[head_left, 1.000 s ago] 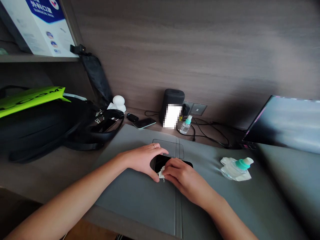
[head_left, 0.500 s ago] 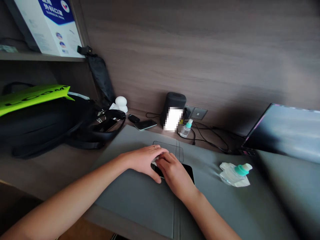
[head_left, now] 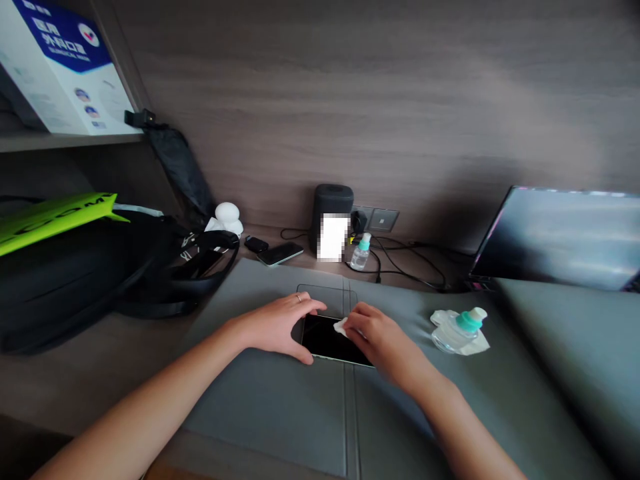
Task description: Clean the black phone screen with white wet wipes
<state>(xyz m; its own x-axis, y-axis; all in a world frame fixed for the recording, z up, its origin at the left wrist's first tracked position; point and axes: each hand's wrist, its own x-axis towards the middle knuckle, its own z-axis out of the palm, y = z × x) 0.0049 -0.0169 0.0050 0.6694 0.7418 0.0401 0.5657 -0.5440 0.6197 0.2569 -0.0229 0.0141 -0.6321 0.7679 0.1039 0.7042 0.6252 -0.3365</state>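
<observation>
A phone (head_left: 327, 341) with a dark screen lies face up on the grey desk mat (head_left: 270, 400). My left hand (head_left: 283, 327), with a ring on one finger, spans the phone's left end, thumb at the near edge and fingers at the far edge. Pinched in my right hand (head_left: 383, 337) is a small white wipe (head_left: 341, 327), which touches the screen near its middle. Just behind the phone lies a thin clear sheet with a dark outline (head_left: 327, 291), partly covered by my left hand.
A spray bottle (head_left: 457, 331) lies on white tissue at right, near a laptop (head_left: 555, 233). Along the wall are another spray bottle (head_left: 361, 253), a black speaker (head_left: 333, 200), cables (head_left: 415, 267) and a second phone (head_left: 281, 253). A black bag (head_left: 100, 267) fills the left.
My right hand has moved right, away from my left hand, with the wipe, uncovering more of the screen. My left hand stays at the phone's left end. The camera view has shifted slightly.
</observation>
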